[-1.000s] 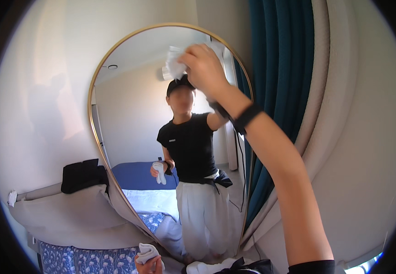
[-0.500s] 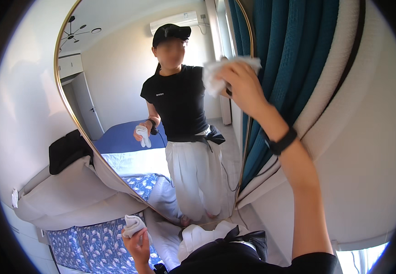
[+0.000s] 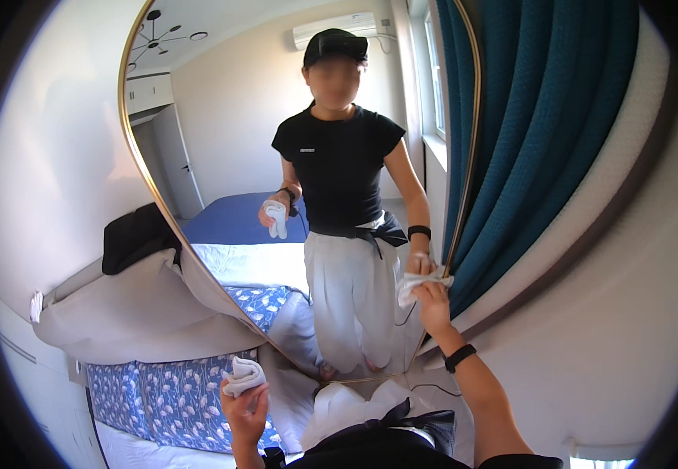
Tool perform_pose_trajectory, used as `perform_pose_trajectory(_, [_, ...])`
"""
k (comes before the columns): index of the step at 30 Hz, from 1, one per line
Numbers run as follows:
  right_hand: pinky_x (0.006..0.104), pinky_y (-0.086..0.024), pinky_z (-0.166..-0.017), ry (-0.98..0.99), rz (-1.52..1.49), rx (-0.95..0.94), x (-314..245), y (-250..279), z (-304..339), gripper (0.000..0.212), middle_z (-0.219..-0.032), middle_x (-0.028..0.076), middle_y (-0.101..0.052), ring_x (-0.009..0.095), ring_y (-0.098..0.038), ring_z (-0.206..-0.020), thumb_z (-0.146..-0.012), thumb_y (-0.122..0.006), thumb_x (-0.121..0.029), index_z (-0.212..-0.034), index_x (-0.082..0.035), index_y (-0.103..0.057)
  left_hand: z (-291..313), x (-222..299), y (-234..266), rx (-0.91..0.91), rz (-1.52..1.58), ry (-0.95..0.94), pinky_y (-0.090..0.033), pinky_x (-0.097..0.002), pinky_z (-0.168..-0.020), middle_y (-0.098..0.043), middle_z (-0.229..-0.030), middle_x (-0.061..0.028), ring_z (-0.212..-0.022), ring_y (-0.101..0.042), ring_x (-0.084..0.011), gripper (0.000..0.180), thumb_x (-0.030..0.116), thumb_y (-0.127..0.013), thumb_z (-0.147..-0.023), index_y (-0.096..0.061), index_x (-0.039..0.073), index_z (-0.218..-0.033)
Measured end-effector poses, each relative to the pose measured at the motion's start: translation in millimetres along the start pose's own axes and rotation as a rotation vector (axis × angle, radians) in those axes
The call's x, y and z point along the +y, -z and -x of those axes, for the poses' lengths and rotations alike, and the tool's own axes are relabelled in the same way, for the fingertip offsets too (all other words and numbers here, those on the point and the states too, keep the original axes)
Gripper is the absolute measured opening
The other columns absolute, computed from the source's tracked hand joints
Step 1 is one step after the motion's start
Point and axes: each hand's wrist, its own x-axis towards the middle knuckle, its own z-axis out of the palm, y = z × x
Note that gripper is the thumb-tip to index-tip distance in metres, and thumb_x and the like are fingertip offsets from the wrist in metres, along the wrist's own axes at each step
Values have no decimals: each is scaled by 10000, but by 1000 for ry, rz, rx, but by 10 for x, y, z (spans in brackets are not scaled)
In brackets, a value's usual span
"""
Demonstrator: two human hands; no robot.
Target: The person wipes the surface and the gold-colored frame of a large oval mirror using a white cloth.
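We are wiping the mirror [image 3: 222, 117], and the stroke sits low on its right side, at about 4 o'clock on the oval, just inside the gold frame [image 3: 130, 148]. Our right hand [image 3: 434, 303] has its fingers bunched around a white cloth [image 3: 416, 283] and presses it flat to the glass. Our left hand [image 3: 245, 410], down at 6 o'clock of the view, is off the glass, its fingers curled around a 2nd cloth [image 3: 243, 375], rolled and white.

As we judge it, the bottom curve of the glass, from 5 to 7 o'clock, is the part nearest the cloth. Working it calls for a bent arm, a lower reach and steady pressure close to the rim without snagging the teal curtain [image 3: 542, 133], which hangs just beside the frame at 3 o'clock.

The glass looks smooth and shows us standing. The mirror leans against a pale wall [image 3: 50, 172]. At 8 o'clock, a bed [image 3: 175, 391] with a blue floral sheet stands under a grey cover [image 3: 143, 313], with a black garment [image 3: 136, 238] on top.
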Motion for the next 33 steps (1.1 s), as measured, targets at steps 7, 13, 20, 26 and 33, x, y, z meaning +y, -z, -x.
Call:
perform_pose_trajectory(7, [400,-462,-753,11,-149,-567,-488,131,-251,207,-902,131,-585,339,-561,-857,-662,-504,65,-799,-35,-623,6,13,82,58,-5,4,-424,-392,-830,-624,-926,-119,-950,-521,-316,159,43,-707,-674,-712,94,-824])
perform_pose_trajectory(13, [401,-449,-705,432,-73,406,-1504,908,-2237,308,-869,122,-556,305,-537,-810,-624,-547,74,-896,-39,-640,-207,-88,159,49,58,-68,-428,-380,-801,-625,-920,-122,-927,-525,-306,183,15,-705,-663,-712,98,-826])
perform_pose_trajectory(20, [403,-374,-829,615,172,357,-1700,802,-3253,289,-873,52,-560,254,-523,-895,-672,-552,-13,-921,-135,-634,-351,-176,181,38,81,-109,-416,-385,-828,-624,-922,-125,-946,-508,-311,158,46,-702,-679,-710,96,-829])
perform_pose_trajectory(26, [393,-403,-807,625,137,77,-1276,586,-2237,247,-928,52,-545,249,-527,-905,-684,-559,-53,-912,-123,-624,-382,-360,179,4,105,-75,-411,-396,-843,-626,-930,-119,-965,-505,-316,149,54,-698,-685,-711,97,-828])
perform_pose_trajectory(33, [417,-474,-730,-416,278,-1082,321,174,1048,126,-864,109,-620,326,-597,-852,-718,-609,-149,-824,-145,-678,-501,-454,92,-18,134,-76,-409,-398,-863,-631,-950,-112,-989,-499,-320,153,57,-703,-686,-715,102,-832])
